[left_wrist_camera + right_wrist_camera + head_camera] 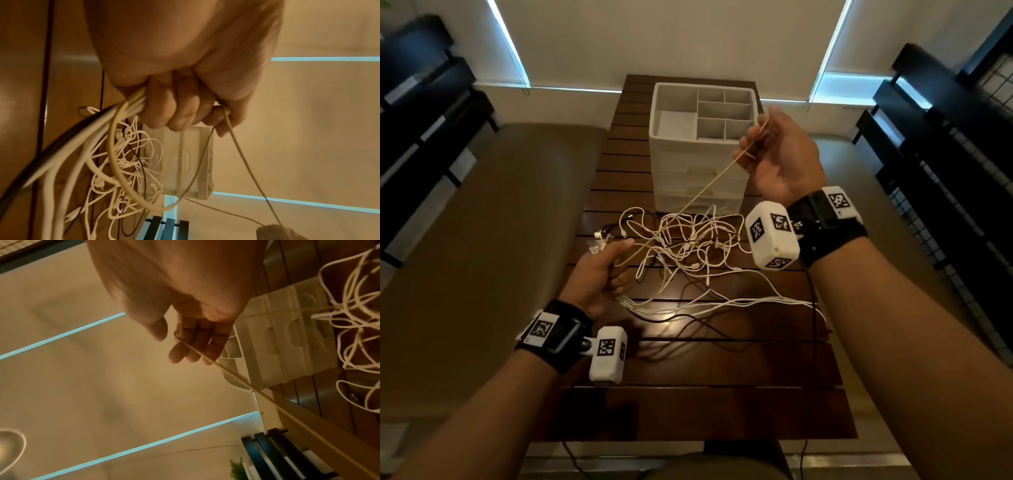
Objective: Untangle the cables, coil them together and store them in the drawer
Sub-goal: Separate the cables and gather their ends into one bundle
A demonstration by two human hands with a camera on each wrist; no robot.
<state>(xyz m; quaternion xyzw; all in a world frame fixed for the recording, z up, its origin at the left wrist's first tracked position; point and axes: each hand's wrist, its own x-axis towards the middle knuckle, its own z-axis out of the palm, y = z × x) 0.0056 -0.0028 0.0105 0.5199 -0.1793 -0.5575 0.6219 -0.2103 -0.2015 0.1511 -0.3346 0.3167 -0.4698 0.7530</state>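
A tangle of white cables (688, 246) (123, 162) (353, 313) lies on the dark slatted table (705, 377), in front of a white drawer unit (698, 185) (185, 162) (287, 340) whose drawers look closed. My left hand (602, 270) (180, 110) is low over the table's left side and grips a bundle of several cable strands, one of them dark. One pale cable (688, 205) (242, 154) (246, 386) runs taut from that fist up to my right hand (767, 154) (191, 340). That hand is raised beside the unit's top, with the cable hooked round its curled fingers.
The unit's top is an open tray (671, 125) split into several compartments. Loose strands trail toward the table's right edge (791, 303). Tan cushions (465, 240) flank the table and black shelving (945, 154) stands on both sides.
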